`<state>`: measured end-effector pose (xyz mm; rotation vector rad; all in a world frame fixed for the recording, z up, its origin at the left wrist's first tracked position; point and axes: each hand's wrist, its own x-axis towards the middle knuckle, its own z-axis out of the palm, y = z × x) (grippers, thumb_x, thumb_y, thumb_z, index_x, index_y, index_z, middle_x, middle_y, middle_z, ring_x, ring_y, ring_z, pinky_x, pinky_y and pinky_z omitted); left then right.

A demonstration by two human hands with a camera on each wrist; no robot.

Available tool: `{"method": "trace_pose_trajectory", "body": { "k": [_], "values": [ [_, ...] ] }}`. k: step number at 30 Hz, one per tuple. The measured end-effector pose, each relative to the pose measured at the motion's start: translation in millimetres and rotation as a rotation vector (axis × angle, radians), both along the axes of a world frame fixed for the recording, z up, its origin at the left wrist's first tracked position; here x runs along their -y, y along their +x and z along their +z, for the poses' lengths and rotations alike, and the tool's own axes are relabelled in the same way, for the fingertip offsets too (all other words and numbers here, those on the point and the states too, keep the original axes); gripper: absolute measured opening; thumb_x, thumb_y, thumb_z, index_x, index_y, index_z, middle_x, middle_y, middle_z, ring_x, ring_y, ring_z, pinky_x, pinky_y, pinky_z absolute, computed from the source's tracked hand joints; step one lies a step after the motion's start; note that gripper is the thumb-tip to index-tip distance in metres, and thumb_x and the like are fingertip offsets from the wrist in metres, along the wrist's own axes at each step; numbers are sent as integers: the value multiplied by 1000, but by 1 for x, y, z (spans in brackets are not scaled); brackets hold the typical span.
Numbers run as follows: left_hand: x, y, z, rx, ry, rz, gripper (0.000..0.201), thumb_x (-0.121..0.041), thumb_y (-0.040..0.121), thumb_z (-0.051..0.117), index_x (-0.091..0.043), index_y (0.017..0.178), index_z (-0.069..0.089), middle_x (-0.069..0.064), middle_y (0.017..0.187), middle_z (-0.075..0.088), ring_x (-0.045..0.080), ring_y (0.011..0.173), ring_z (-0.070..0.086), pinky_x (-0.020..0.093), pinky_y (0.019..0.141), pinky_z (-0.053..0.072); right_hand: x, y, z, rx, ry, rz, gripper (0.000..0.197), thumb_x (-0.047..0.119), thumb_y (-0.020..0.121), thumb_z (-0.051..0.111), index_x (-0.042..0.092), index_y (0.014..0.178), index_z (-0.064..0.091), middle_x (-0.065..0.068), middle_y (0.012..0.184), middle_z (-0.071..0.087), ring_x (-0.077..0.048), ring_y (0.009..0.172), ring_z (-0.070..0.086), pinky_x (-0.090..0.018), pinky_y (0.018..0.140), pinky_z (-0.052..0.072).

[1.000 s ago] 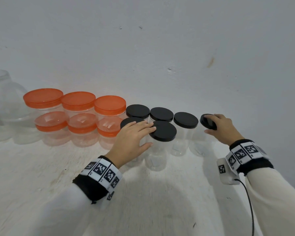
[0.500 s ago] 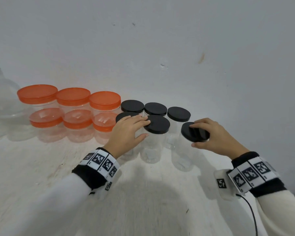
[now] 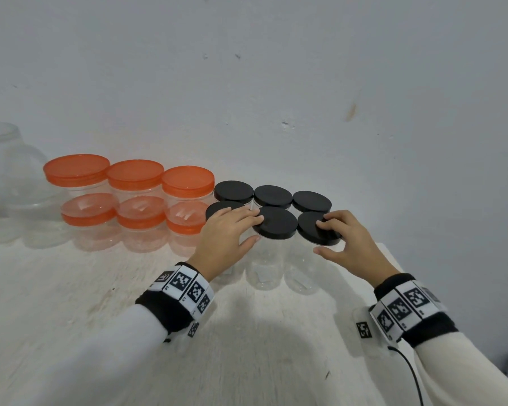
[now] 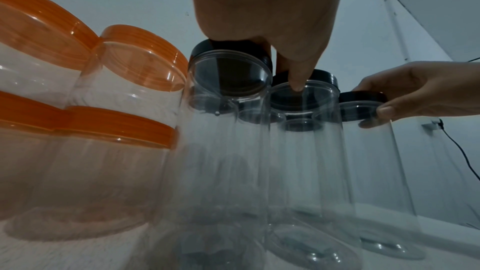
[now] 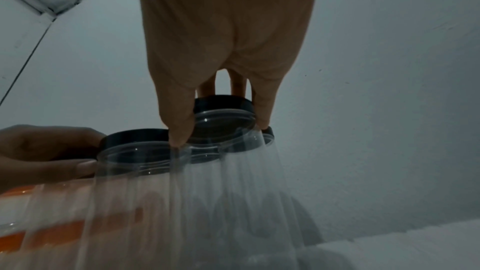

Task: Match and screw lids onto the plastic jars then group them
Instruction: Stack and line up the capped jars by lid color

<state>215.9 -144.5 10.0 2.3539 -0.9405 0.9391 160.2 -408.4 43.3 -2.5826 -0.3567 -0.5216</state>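
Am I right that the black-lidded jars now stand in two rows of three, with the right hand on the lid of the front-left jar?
Not quite. The head view shows two rows of three black-lidded jars, but the right hand has its grip on the lid of the front-right jar. The left hand is on the front-left jar.

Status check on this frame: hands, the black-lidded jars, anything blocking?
Right hand grips front-right black-lidded jar by its lid. Left hand rests open across front-left and middle lids. Six black-lidded jars clustered beside orange-lidded jars. Nothing blocking.
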Motion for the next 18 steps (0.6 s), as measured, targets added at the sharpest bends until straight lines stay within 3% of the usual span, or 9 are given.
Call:
{"method": "trace_pose_trajectory", "body": {
  "k": [5, 10, 13, 18],
  "values": [
    [-1, 1, 0, -4, 18, 0, 43, -42, 82, 47, -19, 114, 66, -4, 119, 65, 14, 113, 59, 39, 98, 43, 0, 1, -1, 6, -7, 6, 50, 21, 74, 78, 15, 120, 59, -2, 125, 44, -20, 114, 46, -25, 94, 36],
    [-6, -1, 5, 3, 58, 24, 55, -45, 81, 46, -17, 127, 55, 0, 133, 54, 19, 127, 45, 44, 110, 23, 0, 1, -2, -57, -37, 7, 70, 27, 74, 78, 22, 135, 44, -1, 144, 28, -16, 131, 28, -23, 102, 26],
    [-13, -4, 5, 5, 48, 106, 58, -48, 80, 45, -14, 125, 55, 2, 133, 53, 23, 129, 43, 40, 113, 11, -2, 1, -5, -81, -58, 8, 70, 26, 76, 76, 20, 137, 42, -2, 147, 27, -17, 134, 26, -20, 102, 23],
    [-21, -13, -3, -75, 66, 201, 52, -41, 80, 53, -7, 119, 59, 7, 124, 60, 26, 121, 53, 48, 108, 24, -5, 1, -6, -91, -35, -10, 69, 24, 77, 76, 18, 137, 42, -2, 146, 28, -17, 133, 26, -21, 102, 24]
  ]
}}
